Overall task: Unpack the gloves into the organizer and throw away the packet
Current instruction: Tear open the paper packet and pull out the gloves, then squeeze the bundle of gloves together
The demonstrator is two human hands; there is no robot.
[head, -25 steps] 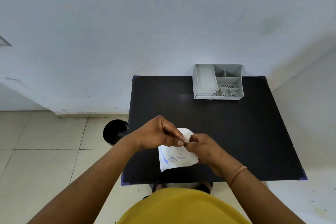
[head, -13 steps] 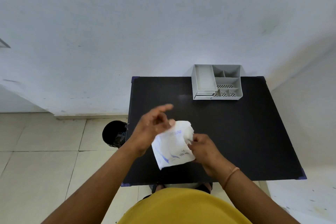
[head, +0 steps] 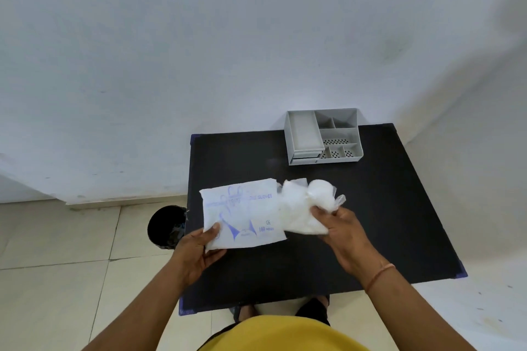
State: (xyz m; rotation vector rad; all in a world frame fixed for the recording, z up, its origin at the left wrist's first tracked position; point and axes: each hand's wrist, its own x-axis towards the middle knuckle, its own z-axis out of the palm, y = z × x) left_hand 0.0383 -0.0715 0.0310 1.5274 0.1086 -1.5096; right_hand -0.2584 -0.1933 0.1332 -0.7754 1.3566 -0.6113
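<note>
A white glove packet [head: 242, 214] with blue print hangs flat above the black table [head: 370, 222], pinched at its lower left corner by my left hand [head: 199, 251]. A bunch of thin translucent white gloves [head: 306, 205] sticks out of the packet's right end, and my right hand [head: 342, 234] grips that bunch from below. The grey organizer [head: 323, 135], with one long compartment and several small ones, stands at the table's far edge, apart from both hands.
A round black bin [head: 166, 226] stands on the tiled floor just left of the table, close to my left hand. A white wall runs behind the table. My feet show under the table's near edge.
The packet has been opened and spread flat. My hands moved apart, the right one drawing the glove bunch out to the right while the left shifted to the packet's lower left corner.
</note>
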